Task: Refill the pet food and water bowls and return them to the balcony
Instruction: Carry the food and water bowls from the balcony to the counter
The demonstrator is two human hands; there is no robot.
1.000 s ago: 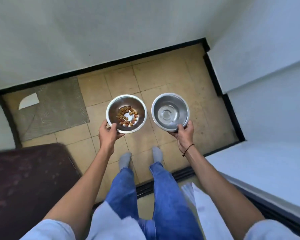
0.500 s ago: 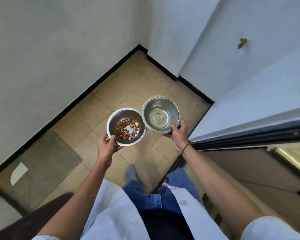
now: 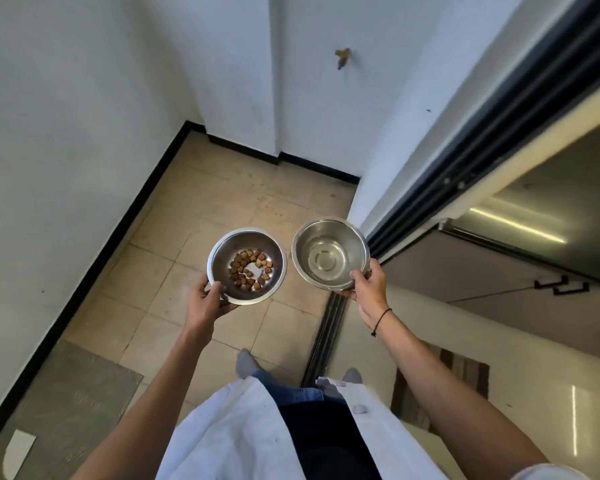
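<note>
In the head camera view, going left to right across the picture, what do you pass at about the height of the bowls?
White wall → black baseboard → left hand → food bowl → water bowl → right hand → door track

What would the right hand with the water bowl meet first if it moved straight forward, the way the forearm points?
Probably the white wall beside the sliding door track. The right hand grips the water bowl, so the bowl's far rim would likely touch first. Depth is unclear here.

white open shirt [image 3: 222, 431] | blue jeans [image 3: 288, 389] | grey socks [image 3: 245, 363] | black cord on right wrist [image 3: 381, 318]
</note>
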